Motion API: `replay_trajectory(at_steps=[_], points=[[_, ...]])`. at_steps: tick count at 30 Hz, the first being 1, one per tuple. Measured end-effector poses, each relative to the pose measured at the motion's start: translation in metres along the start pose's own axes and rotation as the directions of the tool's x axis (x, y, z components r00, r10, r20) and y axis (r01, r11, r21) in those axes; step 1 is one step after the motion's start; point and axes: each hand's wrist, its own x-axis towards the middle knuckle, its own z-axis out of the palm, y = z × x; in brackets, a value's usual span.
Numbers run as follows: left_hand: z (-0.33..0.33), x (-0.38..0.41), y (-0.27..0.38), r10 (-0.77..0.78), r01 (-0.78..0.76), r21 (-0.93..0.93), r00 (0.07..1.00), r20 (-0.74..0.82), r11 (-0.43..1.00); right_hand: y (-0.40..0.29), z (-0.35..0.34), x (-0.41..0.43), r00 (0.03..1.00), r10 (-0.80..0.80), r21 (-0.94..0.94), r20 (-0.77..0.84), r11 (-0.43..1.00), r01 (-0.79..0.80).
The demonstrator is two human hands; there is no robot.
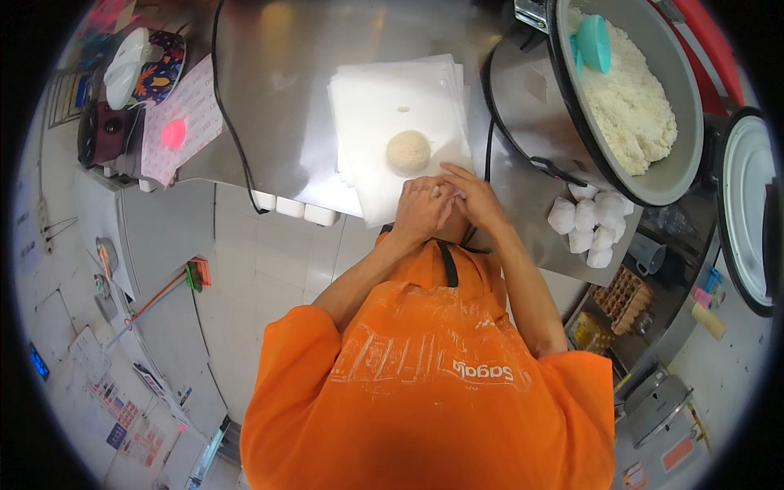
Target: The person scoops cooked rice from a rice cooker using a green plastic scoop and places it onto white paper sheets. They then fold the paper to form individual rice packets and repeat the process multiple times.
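My left hand (421, 208) and my right hand (476, 195) meet at the near edge of a stack of white paper sheets (361, 128). Their fingers are bent towards each other. A small pale pinkish bit (457, 193) shows between the fingertips; what it is, and which hand holds it, is hidden. Just beyond my hands, a round mound of cooked rice (408, 152) sits on the top sheet. A small flat clump of rice (403, 109) lies farther up the same sheet. The right side of the paper is slightly raised beside my right hand.
A large rice cooker (533, 110) full of rice (637, 104) stands right, a teal scoop (594, 44) inside. Several white wrapped parcels (591, 220) lie near it. A black cable (217, 92) crosses the steel table (269, 122) on the left, near a patterned pot (162, 67).
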Motion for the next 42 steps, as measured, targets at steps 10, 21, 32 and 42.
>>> replay_trajectory(at_steps=[10, 21, 32, 42], points=[[-0.059, -0.057, -0.091, -0.324, 0.333, -0.139, 0.943, 0.081, 0.933, 0.066, 0.016, 0.003, 0.956, 0.29, 0.247, 0.029, 0.925, -0.288], [-0.054, -0.019, -0.103, -0.739, 0.74, -0.069, 0.653, -0.168, 0.669, 0.006, 0.012, 0.083, 0.959, 0.02, -0.348, -0.284, 0.93, -0.122], [-0.042, 0.045, -0.067, -0.355, 0.353, 0.184, 0.935, -0.024, 0.917, -0.024, 0.001, 0.148, 0.894, -0.228, -0.453, 0.386, 0.797, 0.399], [-0.077, 0.012, -0.156, 0.02, -0.065, 0.202, 0.976, 0.216, 0.977, -0.009, 0.069, 0.042, 0.843, -0.528, -0.556, -0.101, 0.733, 0.392]])
